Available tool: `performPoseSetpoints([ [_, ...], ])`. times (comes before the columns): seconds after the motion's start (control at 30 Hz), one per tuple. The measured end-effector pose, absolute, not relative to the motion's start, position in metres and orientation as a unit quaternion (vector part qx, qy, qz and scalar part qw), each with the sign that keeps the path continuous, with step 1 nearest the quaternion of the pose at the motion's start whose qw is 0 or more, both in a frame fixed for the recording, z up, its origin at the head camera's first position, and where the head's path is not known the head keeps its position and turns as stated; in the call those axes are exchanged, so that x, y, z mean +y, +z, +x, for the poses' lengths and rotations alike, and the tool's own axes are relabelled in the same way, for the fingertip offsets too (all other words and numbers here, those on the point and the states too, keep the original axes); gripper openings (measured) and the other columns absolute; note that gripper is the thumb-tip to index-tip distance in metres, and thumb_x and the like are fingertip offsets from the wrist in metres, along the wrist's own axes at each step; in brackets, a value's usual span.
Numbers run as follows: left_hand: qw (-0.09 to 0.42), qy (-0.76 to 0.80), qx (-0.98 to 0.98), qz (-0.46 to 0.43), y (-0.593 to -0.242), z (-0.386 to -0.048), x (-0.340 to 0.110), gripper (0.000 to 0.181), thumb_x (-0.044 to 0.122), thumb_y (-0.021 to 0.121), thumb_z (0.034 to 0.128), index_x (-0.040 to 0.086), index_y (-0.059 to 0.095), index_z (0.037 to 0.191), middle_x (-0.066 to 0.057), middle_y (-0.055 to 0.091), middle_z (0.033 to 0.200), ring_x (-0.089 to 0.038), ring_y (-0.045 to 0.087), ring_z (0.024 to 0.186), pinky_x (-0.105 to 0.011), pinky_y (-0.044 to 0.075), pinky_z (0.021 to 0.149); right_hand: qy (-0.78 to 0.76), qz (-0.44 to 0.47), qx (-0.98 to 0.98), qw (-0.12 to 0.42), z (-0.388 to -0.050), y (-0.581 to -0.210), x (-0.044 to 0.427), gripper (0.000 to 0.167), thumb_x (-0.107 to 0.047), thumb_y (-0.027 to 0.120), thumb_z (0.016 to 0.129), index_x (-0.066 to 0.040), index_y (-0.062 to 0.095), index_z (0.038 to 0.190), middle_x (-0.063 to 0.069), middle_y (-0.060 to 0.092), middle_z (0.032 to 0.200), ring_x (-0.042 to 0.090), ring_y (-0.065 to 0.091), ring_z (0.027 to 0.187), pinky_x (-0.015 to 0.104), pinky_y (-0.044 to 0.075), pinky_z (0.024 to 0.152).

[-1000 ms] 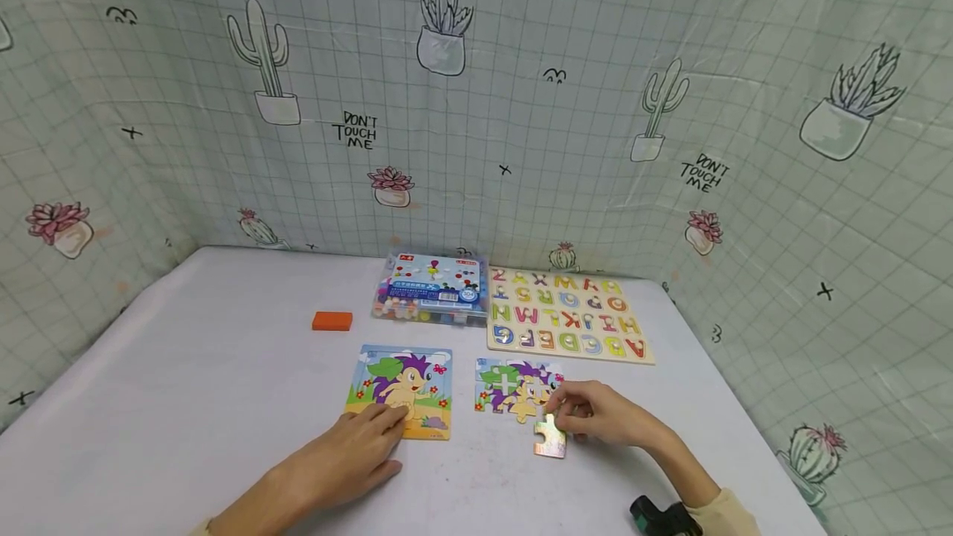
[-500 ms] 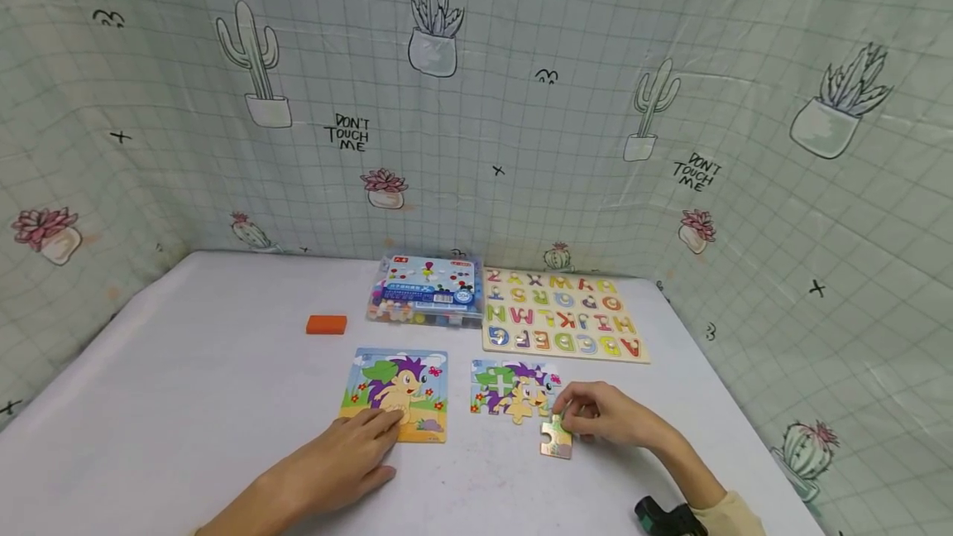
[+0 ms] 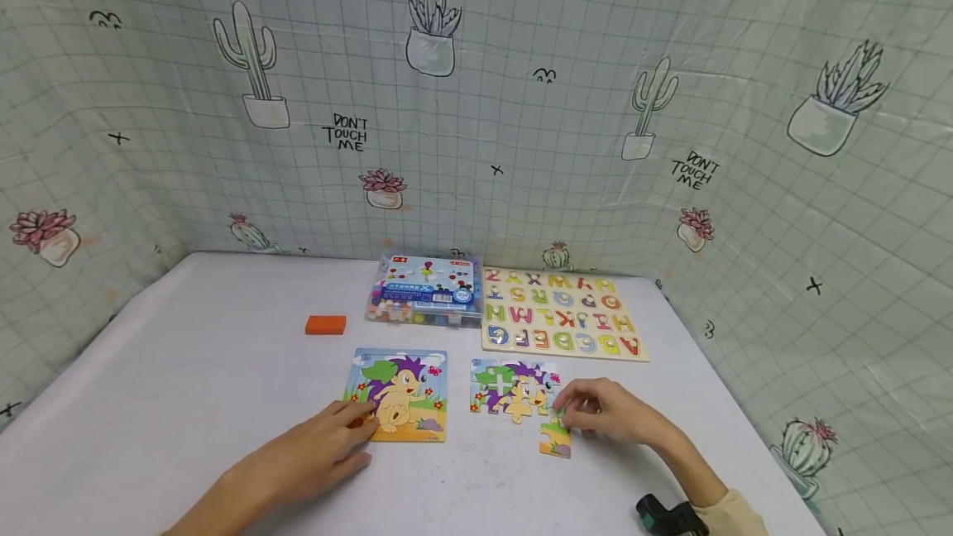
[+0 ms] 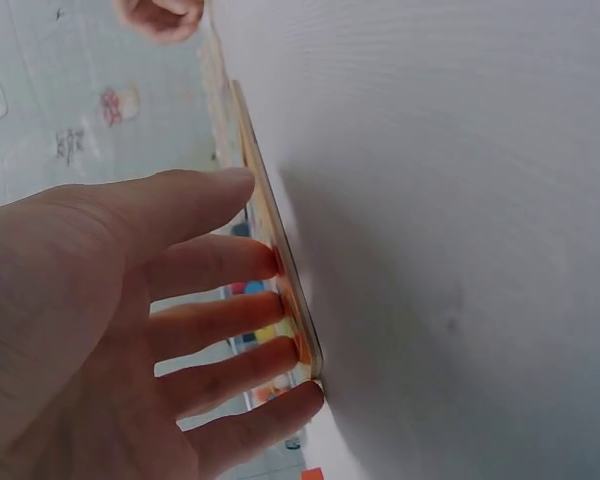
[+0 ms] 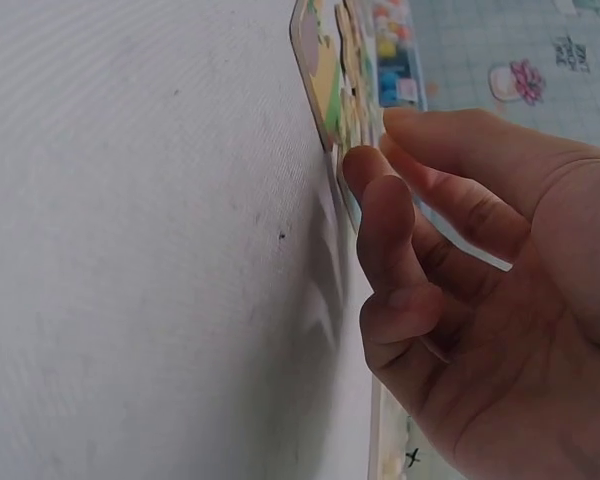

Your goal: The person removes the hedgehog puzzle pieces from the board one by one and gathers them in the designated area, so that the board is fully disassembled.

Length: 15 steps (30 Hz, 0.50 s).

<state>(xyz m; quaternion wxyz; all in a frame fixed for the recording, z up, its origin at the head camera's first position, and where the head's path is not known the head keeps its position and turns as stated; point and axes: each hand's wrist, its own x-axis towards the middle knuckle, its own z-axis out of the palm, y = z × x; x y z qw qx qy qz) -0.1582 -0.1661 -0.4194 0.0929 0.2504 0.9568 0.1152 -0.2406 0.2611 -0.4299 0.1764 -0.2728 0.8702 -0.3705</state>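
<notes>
My left hand (image 3: 323,449) rests its extended fingers (image 4: 225,378) over the near left edge of a square hedgehog picture board (image 3: 402,395). In the left wrist view the board's thin edge (image 4: 280,235) runs along the fingertips. To the right lies a partly joined jigsaw puzzle (image 3: 514,387) of the same hedgehog, with a white plus-shaped gap. My right hand (image 3: 610,413) pinches the upper right part of a puzzle piece (image 3: 556,443) with grass and a purple stone, at the puzzle's lower right corner. Curled fingers (image 5: 385,225) partly hide the grip in the right wrist view.
Behind are a clear plastic box (image 3: 426,292) of colourful beads and a wooden alphabet board (image 3: 562,314). An orange block (image 3: 325,325) lies at the left. A black device (image 3: 670,515) sits by the right sleeve. A printed cloth (image 3: 454,131) surrounds the white table.
The right hand has shifted the puzzle piece slightly right; its glare is gone and its picture shows. My left hand has slid left, uncovering more of the hedgehog board. The head view has shifted slightly.
</notes>
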Motion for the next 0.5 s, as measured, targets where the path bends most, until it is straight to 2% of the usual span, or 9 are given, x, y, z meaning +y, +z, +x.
performPoseSetpoints([
  [0.23, 0.080, 0.126, 0.953, 0.264, -0.419, -0.158, -0.172, 0.047, 0.034, 0.062, 0.0958, 0.005, 0.061, 0.132, -0.011, 0.051, 0.146, -0.031, 0.048, 0.133, -0.051, 0.044, 0.107, -0.368, -0.291, 0.866, 0.173, -0.242, -0.429, 0.249, 0.017, -0.020, 0.065, 0.095, -0.007, 0.068, 0.106, 0.006, 0.067, 0.086, 0.011, 0.057, 0.060, 0.021, 0.049, 0.054],
  [0.5, 0.080, 0.138, 0.950, 0.270, -0.420, -0.158, -0.175, 0.046, 0.033, 0.060, 0.0972, 0.003, 0.061, 0.132, -0.012, 0.050, 0.147, -0.032, 0.047, 0.135, -0.051, 0.044, 0.108, -0.356, -0.320, 0.860, 0.175, -0.246, -0.425, 0.217, 0.018, -0.022, 0.065, 0.095, -0.009, 0.068, 0.106, 0.004, 0.067, 0.086, 0.004, 0.052, 0.064, 0.018, 0.046, 0.057],
])
